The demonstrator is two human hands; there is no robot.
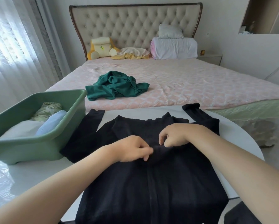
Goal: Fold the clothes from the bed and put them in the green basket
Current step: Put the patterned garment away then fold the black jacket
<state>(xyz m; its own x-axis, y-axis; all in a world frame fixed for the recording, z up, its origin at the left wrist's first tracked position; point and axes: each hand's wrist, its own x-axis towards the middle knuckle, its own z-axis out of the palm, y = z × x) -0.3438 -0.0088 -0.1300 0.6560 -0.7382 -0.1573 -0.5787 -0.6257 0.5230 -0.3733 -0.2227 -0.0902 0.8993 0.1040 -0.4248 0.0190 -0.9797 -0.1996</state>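
The left hand (134, 150) and right hand (173, 135) sit close together at the middle of a black sweater (151, 188). Both have their fingers curled down into the knit. The left hand's thumb and forefinger pinch a small ridge of fabric, and the right hand's fingertips (162, 142) nip the cloth just at 1 o'clock of that pinch. Both forearms are bare.

The sweater lies flat on the white counter (242, 139), collar toward 12 o'clock and hem toward 6 o'clock. One sleeve runs off toward 10 o'clock and the other angles toward 1 o'clock, its cuff reaching the far edge of the counter.

At 9 o'clock of the hands the green basket (38, 143) stands on the counter, touching the nearer sleeve. Inside it lie a white folded cloth (21, 128), a pale blue piece (53, 122) and a green-patterned bundle (46, 110).

Beyond the counter at 12 o'clock is the bed (192, 84) with a pink quilted cover. A dark green garment (116, 86) lies crumpled on it, near the foot, unfolded. Farther toward 12 o'clock, against the tufted headboard (135, 21), are a yellow plush cushion (101, 47), a flat pillow (132, 53) and a white bedding roll (174, 47) with a small pillow (170, 31) on top. Sheer curtains (9, 46) hang at 10 o'clock.
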